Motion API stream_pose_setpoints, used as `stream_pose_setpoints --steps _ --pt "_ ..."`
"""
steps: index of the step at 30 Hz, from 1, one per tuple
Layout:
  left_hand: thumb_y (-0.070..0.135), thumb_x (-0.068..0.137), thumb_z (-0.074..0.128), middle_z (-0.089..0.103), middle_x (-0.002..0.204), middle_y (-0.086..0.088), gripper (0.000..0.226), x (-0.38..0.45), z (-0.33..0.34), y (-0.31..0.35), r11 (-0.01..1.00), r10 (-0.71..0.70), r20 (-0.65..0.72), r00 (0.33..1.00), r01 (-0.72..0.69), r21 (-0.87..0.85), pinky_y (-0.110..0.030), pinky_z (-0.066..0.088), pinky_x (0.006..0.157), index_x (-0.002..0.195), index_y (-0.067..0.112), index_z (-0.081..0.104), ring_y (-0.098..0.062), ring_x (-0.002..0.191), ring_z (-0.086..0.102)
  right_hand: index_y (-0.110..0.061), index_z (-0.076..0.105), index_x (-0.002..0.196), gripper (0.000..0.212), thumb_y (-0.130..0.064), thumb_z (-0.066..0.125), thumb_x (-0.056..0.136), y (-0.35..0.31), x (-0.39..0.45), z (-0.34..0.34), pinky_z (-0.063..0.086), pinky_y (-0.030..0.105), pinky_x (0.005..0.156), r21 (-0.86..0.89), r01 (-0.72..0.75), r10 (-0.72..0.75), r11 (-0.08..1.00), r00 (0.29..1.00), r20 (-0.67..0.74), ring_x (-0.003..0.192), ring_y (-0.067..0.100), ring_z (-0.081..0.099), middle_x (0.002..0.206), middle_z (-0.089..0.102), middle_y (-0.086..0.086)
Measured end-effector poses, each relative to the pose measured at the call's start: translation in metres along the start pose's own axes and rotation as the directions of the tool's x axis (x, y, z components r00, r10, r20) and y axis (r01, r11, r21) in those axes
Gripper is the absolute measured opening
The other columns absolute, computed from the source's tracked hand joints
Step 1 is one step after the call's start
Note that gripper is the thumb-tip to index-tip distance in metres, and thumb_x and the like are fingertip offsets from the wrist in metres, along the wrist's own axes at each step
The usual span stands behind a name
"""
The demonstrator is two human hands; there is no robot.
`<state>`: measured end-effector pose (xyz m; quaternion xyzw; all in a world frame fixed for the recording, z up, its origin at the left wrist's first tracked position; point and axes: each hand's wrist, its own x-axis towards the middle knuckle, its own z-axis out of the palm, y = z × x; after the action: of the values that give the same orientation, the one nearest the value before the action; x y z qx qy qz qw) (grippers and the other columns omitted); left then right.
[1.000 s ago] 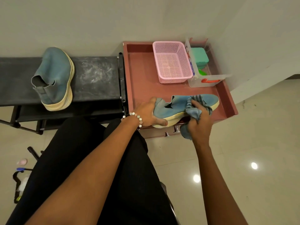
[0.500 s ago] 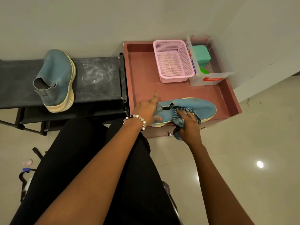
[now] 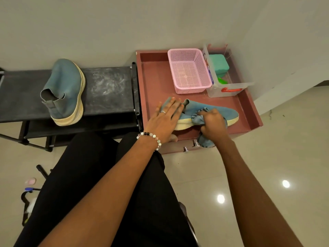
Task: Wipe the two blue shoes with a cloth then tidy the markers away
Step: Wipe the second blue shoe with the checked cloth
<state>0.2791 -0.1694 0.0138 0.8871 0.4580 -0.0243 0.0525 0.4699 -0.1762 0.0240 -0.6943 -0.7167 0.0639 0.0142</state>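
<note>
Left hand (image 3: 164, 120) flat, fingers straight, pressing heel end of blue shoe (image 3: 210, 111) inside red tray (image 3: 153, 77); not gripping, just pinning. Right hand (image 3: 212, 124) clenched round bunched cloth (image 3: 200, 115), rubbing near side of shoe by pale sole, tail of cloth dangling past tray's front edge at 6 o'clock. Second blue shoe (image 3: 65, 91) standing on black worktop (image 3: 108, 86) at 9 o'clock of tray, well apart from both hands, looks not yet in hand for wiping. No markers clearly visible; small blue thing on floor far at 7 o'clock, too small to tell.

Risks, as judged:
- Shoe only pressed from above w/ open palm, so hard sideways stroke from right could skid it toward 3 o'clock wall or tip it onto its side.
- Shoe close to tray's front rim; pull toward 6 o'clock could drag it over edge to floor.
- Hanging cloth tail could snag on metal knobs (image 3: 190, 146) below rim.
- Pink basket (image 3: 189, 70) and clear tub (image 3: 226, 86) at 12 o'clock near toe side; wide sweep could knock them.
- Far side of shoe hidden, could get missed.
</note>
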Motion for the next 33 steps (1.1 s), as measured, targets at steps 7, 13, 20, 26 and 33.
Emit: stream_pose_setpoints --steps 7,13,20,26,33 --pt "0.049 0.071 0.077 -0.012 0.16 0.002 0.121 0.007 0.001 -0.011 0.917 -0.23 0.084 0.97 0.245 -0.316 -0.05 0.001 0.117 0.152 0.018 -0.008 -0.025 0.147 -0.011 -0.004 0.065 0.113 0.041 0.008 0.052 0.076 0.008 0.013 -0.033 0.042 0.036 0.079 0.14 -0.044 0.026 0.989 0.991 0.128 0.102 0.041 0.054 0.107 0.063 0.024" --pt "0.045 0.074 0.076 -0.011 0.16 0.006 0.119 0.012 0.019 -0.021 0.834 -0.298 0.294 0.908 0.398 -0.383 -0.051 -0.002 0.116 0.153 0.018 -0.009 -0.026 0.146 -0.014 0.003 0.059 0.123 0.064 0.002 0.039 0.062 -0.045 -0.003 0.005 0.035 0.04 0.108 0.489 -0.116 0.236 0.865 0.953 -0.19 0.125 0.037 0.047 0.128 0.055 0.024" --pt "0.009 0.089 0.061 -0.019 0.158 0.01 0.101 0.013 0.029 -0.023 0.843 -0.385 0.291 0.876 0.462 -0.276 -0.059 -0.017 0.107 0.15 0.024 -0.018 -0.022 0.145 -0.02 0.004 0.053 0.127 0.06 -0.001 0.052 0.068 -0.079 -0.027 0.035 0.017 0.048 0.113 0.328 0.308 -0.26 0.893 0.948 -0.183 0.132 0.036 0.04 0.135 0.051 0.021" --pt "0.064 0.071 0.066 -0.016 0.158 0.009 0.122 0.009 0.023 -0.021 0.876 -0.332 0.237 0.913 0.391 -0.281 -0.056 -0.026 0.097 0.151 0.019 -0.015 -0.025 0.144 -0.021 0.003 0.062 0.117 0.053 -0.003 0.063 0.064 -0.03 -0.025 0.029 0.022 0.061 0.106 0.111 0.218 -0.187 0.97 0.953 -0.237 0.114 0.036 0.058 0.119 0.063 0.019" --pt "0.007 0.1 0.034 -0.017 0.158 0.012 0.074 0.006 0.021 -0.018 0.897 -0.329 0.174 0.928 0.365 -0.249 -0.058 -0.021 0.104 0.15 0.027 -0.016 -0.023 0.145 -0.018 0.012 0.066 0.099 0.045 0.009 0.071 0.054 -0.094 -0.042 0.033 0.037 0.044 0.104 0.155 0.368 -0.296 0.917 0.886 -0.357 0.096 0.034 0.063 0.099 0.067 0.023"
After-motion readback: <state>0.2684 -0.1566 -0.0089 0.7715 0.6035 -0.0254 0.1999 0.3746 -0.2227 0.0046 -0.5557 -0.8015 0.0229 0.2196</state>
